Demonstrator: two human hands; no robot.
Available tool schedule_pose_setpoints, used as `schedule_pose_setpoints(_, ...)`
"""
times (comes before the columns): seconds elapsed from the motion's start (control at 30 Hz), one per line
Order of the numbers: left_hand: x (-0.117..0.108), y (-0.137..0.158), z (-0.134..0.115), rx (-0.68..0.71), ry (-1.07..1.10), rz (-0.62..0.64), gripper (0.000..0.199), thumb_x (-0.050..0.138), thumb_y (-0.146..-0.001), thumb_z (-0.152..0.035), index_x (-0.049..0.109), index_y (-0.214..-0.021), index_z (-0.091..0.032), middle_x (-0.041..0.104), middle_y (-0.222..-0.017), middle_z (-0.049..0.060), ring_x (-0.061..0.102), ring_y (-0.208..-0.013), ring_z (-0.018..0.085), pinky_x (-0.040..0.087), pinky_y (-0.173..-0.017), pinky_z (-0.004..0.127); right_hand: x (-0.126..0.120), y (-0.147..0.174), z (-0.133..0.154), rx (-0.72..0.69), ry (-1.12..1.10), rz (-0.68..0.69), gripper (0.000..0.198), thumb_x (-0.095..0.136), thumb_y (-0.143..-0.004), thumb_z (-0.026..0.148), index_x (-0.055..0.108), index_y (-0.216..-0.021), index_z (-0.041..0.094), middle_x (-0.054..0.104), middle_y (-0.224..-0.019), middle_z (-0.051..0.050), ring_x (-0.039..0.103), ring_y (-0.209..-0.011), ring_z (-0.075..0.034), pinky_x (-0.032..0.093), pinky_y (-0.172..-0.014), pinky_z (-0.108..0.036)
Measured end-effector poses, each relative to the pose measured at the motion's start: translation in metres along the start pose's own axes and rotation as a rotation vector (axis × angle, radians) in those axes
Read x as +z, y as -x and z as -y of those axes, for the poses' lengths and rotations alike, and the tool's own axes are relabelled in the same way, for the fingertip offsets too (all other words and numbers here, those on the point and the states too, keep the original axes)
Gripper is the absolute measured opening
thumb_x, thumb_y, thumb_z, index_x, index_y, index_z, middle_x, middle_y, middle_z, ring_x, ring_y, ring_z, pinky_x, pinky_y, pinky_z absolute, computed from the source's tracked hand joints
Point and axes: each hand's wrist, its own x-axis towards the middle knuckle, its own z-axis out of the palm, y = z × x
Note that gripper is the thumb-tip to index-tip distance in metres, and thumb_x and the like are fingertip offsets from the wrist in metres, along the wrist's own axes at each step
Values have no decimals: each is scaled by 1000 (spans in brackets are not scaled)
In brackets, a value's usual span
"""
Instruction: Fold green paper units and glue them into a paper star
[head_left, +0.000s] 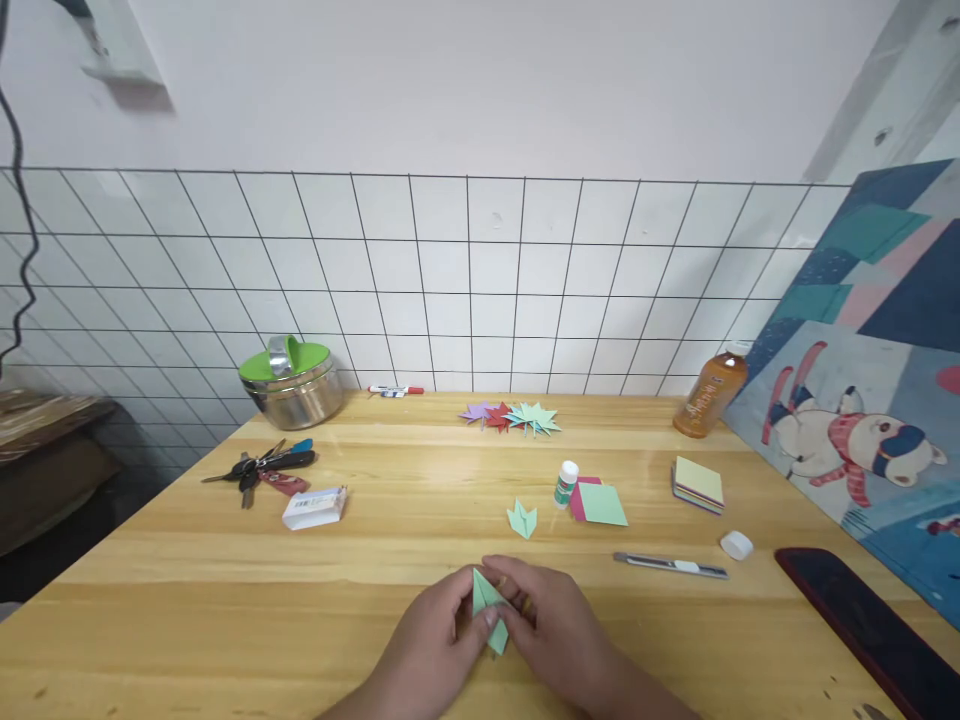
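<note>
The worktop (420, 470) spreads before me, its back edge against the tiled wall. A lidded metal pot (304, 402) takes its back left corner; a dark flat device (862, 615) lies along the right edge, towards the near corner. My left hand (431, 640) and right hand (555, 620) are near the worktop's front middle, with a wide stretch of wood running from my left one to the left edge. An amber bottle (709, 400) fills the back right corner. Right of my hands, a cutter knife (671, 566) narrows the way to the right edge. My fingers pinch a folded green paper (481, 590) from both sides; a smaller folded green piece (523, 519) lies just beyond, towards the back edge.
</note>
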Motion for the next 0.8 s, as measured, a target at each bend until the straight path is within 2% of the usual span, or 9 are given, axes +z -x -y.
schedule_pose_setpoints(0.1, 0, 4, -2, 67, -83, 16, 14, 50, -78, -28, 58, -87, -23, 66, -87, 3, 58, -80, 20, 41, -71, 24, 0, 1, 5, -61, 135, 24, 39, 44, -82, 18, 52, -118, 30, 67, -92, -1, 60, -78, -16, 44, -70, -25)
schedule_pose_setpoints(0.27, -1, 7, 0, 77, -93, 21, 12, 41, -77, -16, 51, -81, -22, 62, -76, 1, 56, -73, 18, 39, -66, 24, 3, 5, 3, -151, 306, 110, 49, 43, -83, 21, 39, -131, 32, 67, -92, -3, 60, -78, -18, 42, -68, -26)
schedule_pose_setpoints(0.53, -4, 4, 1, 69, 6, -8, 13, 37, -72, -11, 46, -73, -20, 55, -69, -2, 51, -68, 16, 37, -62, 23, 1, 7, 3, -136, 382, 94, 51, 44, -85, 21, 36, -133, 35, 66, -92, -3, 59, -79, -18, 41, -69, -26)
schedule_pose_setpoints(0.8, -1, 6, 2, 65, 78, 22, 13, 42, -73, -14, 51, -79, -19, 62, -75, 0, 54, -71, 17, 40, -66, 25, -5, 8, 9, -92, 308, 74, 51, 43, -84, 19, 37, -132, 36, 66, -98, 0, 59, -82, -17, 42, -72, -27)
